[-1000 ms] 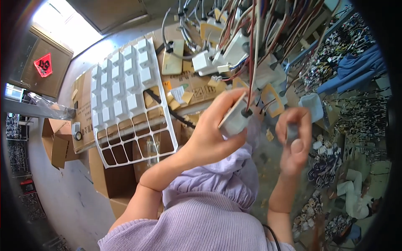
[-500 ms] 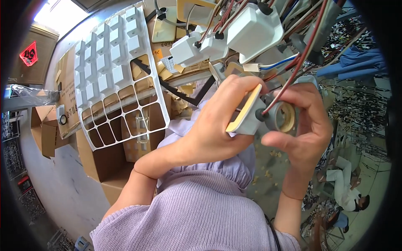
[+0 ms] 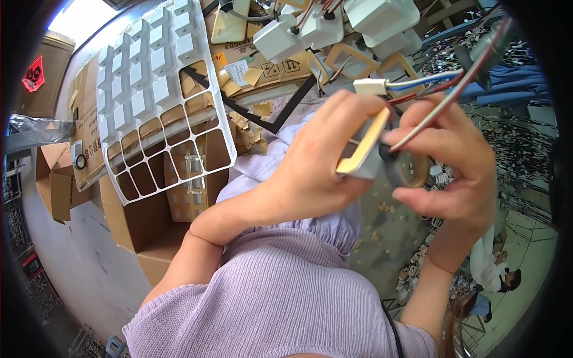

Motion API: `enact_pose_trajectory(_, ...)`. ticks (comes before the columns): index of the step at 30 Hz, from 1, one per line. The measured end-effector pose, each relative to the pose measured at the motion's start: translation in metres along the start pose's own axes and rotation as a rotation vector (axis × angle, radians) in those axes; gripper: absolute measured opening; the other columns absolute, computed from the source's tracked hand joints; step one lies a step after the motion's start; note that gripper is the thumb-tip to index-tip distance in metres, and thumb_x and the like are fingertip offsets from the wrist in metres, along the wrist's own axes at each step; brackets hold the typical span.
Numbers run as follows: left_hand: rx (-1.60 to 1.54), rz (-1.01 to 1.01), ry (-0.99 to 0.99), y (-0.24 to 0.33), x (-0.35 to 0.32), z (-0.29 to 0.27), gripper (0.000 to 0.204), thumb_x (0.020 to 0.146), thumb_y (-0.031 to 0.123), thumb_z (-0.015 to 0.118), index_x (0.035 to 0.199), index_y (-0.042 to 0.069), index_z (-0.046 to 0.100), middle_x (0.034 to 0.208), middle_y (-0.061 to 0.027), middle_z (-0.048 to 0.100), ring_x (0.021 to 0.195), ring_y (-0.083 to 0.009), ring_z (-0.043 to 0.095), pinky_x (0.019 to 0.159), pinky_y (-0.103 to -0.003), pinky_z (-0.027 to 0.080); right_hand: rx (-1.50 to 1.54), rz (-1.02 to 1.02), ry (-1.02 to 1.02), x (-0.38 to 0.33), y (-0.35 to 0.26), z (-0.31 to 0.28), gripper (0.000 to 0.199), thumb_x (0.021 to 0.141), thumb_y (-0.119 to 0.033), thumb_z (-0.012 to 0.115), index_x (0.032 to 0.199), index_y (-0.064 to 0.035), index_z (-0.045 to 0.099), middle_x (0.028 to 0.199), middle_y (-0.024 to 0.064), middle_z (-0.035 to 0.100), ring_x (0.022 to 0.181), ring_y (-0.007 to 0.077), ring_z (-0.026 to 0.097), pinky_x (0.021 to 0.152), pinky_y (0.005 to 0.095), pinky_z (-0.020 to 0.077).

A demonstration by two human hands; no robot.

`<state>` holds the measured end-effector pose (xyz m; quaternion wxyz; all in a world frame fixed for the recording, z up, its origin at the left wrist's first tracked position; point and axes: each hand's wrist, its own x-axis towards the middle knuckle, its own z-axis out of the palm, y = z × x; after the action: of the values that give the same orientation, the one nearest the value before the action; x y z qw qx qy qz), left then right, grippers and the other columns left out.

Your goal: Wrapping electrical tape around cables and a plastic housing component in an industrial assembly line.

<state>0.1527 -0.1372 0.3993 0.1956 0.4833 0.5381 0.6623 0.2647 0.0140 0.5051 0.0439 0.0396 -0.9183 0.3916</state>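
Note:
My left hand (image 3: 316, 155) is closed round a white plastic housing (image 3: 371, 160) edged with a yellow-faced strip. A black grommet (image 3: 388, 153) sits in the housing's side, and a cable (image 3: 456, 98) runs from it up to the right. My right hand (image 3: 456, 152) curls its fingers and thumb round a roll of tape (image 3: 415, 169), smeared by motion, close beside the grommet. The cable passes by the right fingers. Above the hands hangs a white connector (image 3: 370, 87) with blue, white and red wires.
A white tray (image 3: 173, 143) at the left holds several white block-shaped parts, above an opened cardboard box (image 3: 128, 209). More white housings (image 3: 382, 21) with cables lie at the far side. A black angled strip (image 3: 292, 107) lies near my lap. Other people (image 3: 492, 271) are at the right.
My right hand has moved right with the tape roll, and the left hand has shifted slightly right with the housing. The far housings and the tray sit higher in view.

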Motion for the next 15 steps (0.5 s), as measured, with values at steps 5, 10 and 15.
enact_pose_trajectory(5, 0.207, 0.179, 0.234, -0.014, 0.008, 0.002, 0.053, 0.064, -0.002, 0.068, 0.114, 0.001, 0.051, 0.099, -0.0171, 0.053, 0.091, -0.0375, 0.054, 0.077, -0.039, 0.047, 0.098, 0.195, 0.267, -0.005, -0.025, 0.038, 0.087, 0.051, -0.012, 0.081, 0.129, 0.0111, 0.051, 0.117, 0.0142, 0.061, 0.096, 0.0158, 0.056, 0.082, 0.0279, 0.0471)
enact_pose_trajectory(10, -0.374, -0.181, -0.139, -0.003, 0.004, -0.014, 0.062, 0.068, 0.008, 0.07, 0.127, 0.001, 0.052, 0.117, -0.0093, 0.06, 0.103, -0.0146, 0.059, 0.088, -0.03, 0.048, 0.502, 0.383, 0.3, -0.006, -0.029, 0.033, 0.074, 0.074, -0.027, 0.075, 0.131, 0.0117, 0.047, 0.122, 0.0181, 0.059, 0.104, 0.0147, 0.057, 0.087, 0.0266, 0.0456)
enact_pose_trajectory(15, -1.468, -0.636, -0.743, -0.001, 0.001, -0.008, 0.054, 0.06, 0.005, 0.061, 0.111, -0.011, 0.055, 0.089, -0.0204, 0.066, 0.075, -0.0267, 0.068, 0.068, -0.036, 0.058, 0.632, -0.073, 0.129, 0.022, 0.023, 0.026, 0.062, 0.078, -0.019, 0.068, 0.131, 0.0085, 0.049, 0.131, 0.0257, 0.052, 0.124, 0.0293, 0.051, 0.098, 0.0372, 0.0433)
